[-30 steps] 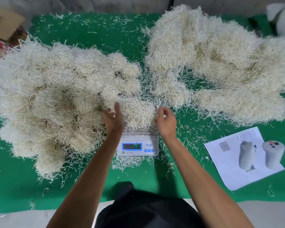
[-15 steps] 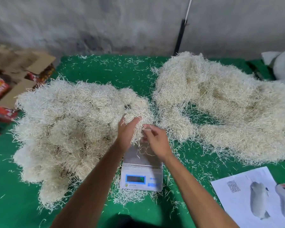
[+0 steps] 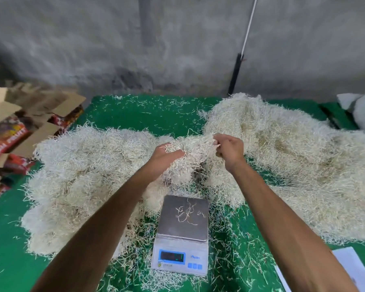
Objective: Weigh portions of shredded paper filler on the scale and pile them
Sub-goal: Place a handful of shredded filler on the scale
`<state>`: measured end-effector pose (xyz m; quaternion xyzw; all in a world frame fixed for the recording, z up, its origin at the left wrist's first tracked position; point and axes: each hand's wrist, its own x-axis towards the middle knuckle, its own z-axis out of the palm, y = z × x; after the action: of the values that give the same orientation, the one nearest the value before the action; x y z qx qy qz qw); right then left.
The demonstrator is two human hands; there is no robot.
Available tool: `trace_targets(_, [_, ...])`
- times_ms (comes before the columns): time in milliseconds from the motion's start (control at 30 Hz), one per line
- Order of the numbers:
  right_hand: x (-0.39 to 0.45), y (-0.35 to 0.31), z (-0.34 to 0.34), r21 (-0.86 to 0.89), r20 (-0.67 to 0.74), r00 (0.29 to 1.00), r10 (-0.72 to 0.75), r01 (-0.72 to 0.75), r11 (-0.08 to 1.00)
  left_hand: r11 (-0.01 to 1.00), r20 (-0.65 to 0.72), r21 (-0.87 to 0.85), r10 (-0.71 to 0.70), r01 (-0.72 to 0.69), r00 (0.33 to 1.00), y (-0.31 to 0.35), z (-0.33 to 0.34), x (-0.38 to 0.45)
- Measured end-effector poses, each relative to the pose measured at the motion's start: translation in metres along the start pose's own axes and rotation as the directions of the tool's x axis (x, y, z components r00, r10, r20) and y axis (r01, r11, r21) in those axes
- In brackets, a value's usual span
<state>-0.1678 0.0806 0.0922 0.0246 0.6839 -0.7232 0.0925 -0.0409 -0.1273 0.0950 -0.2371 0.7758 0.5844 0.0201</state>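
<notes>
A clump of cream shredded paper filler (image 3: 191, 152) hangs in the air above the far edge of the scale, held between both hands. My left hand (image 3: 165, 155) grips its left side and my right hand (image 3: 230, 149) pinches its right side. The small white digital scale (image 3: 182, 234) stands near me on the green table (image 3: 148, 114); its steel plate carries only a few loose strands. A large heap of filler (image 3: 82, 175) lies to the left and another large heap (image 3: 293, 165) to the right.
Cardboard boxes with red printing (image 3: 15, 131) are stacked off the table's left edge. A white sheet of paper (image 3: 352, 268) lies at the near right corner. White fabric (image 3: 362, 112) sits at the far right. A grey wall stands behind. Loose strands litter the green surface.
Both hands lifted the portion of filler off the scale plate and raised it up and away from me. The plate now shows bare steel. The camera has tilted upward.
</notes>
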Motion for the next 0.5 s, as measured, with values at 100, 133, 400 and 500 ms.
trace_targets(100, [0.010, -0.009, 0.008, 0.237, -0.071, 0.986, 0.148, -0.128, 0.963, 0.999, -0.056, -0.005, -0.044, 0.044, 0.997, 0.020, 0.001, 0.008])
trace_targets(133, [0.014, -0.011, 0.006, 0.311, -0.091, 0.977, 0.194, -0.157, 0.937, 0.999, -0.064, 0.010, -0.053, 0.053, 0.997, 0.021, 0.001, 0.009])
trace_targets(400, [0.024, 0.007, -0.019, -0.077, 0.170, 0.962, 0.213, -0.203, 0.976, 1.000, -0.091, 0.015, -0.015, 0.017, 0.996, 0.021, 0.005, 0.014])
trace_targets(500, [0.019, 0.011, -0.005, -0.207, 0.425, 0.861, 0.280, -0.208, 0.956, 0.999, -0.080, 0.044, -0.023, 0.027, 0.997, 0.032, 0.015, 0.019])
